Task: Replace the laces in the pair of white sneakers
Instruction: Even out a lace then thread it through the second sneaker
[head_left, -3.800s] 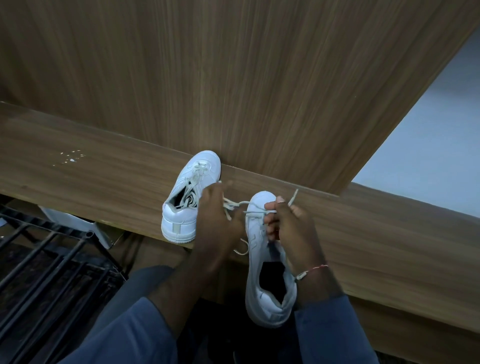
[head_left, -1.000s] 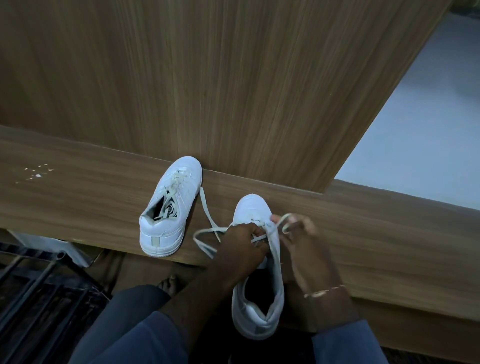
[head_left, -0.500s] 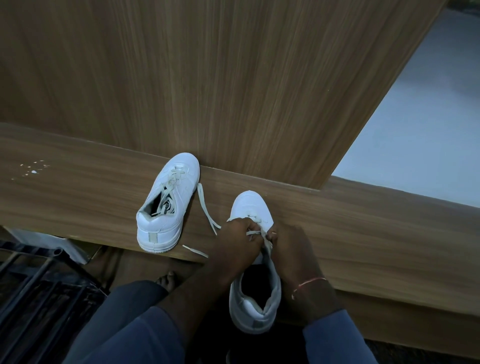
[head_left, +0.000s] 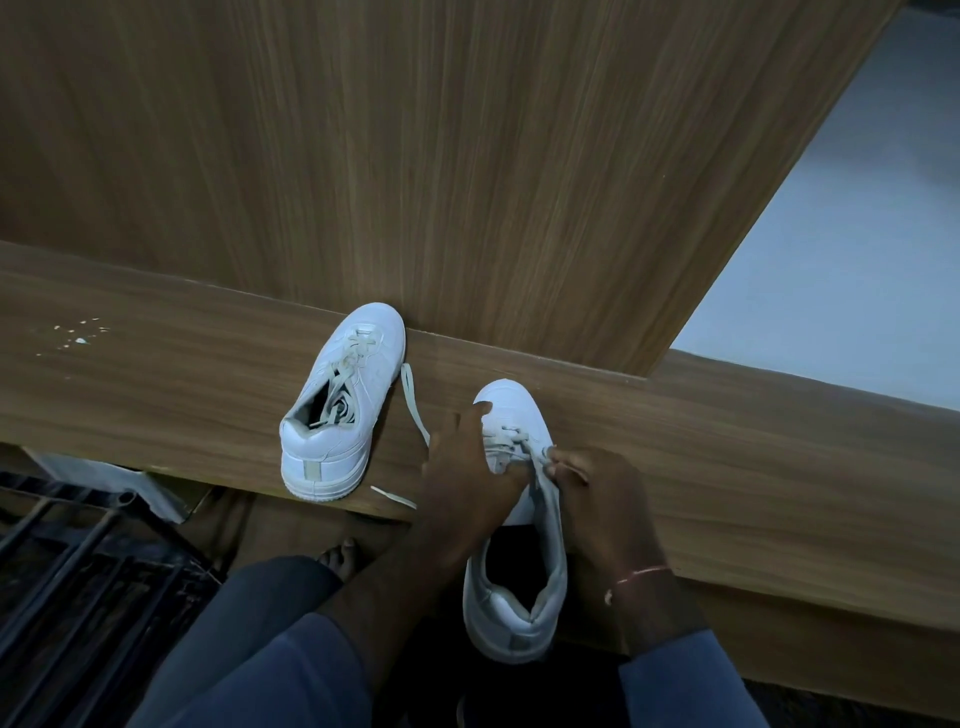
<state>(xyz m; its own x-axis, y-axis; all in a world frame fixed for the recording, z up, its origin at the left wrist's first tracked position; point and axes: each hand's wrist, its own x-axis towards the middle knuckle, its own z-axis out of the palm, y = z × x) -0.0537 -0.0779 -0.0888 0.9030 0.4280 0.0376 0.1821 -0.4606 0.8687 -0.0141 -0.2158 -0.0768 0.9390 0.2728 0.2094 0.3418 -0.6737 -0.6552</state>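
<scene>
While the left hand grips a sneaker, the right hand pinches its lace; the 2nd sneaker stands at 10 o'clock.

Dim, blue-tinged light fills my head view: the pale grey floor at upper right is brightest, the tall wood-grain panel glows evenly, the black metal rack at lower left sinks into shadow. The left hand and right hand read dark, the flat off-white lace between them soft. The long wooden bench bows slightly with wide-angle distortion.
</scene>
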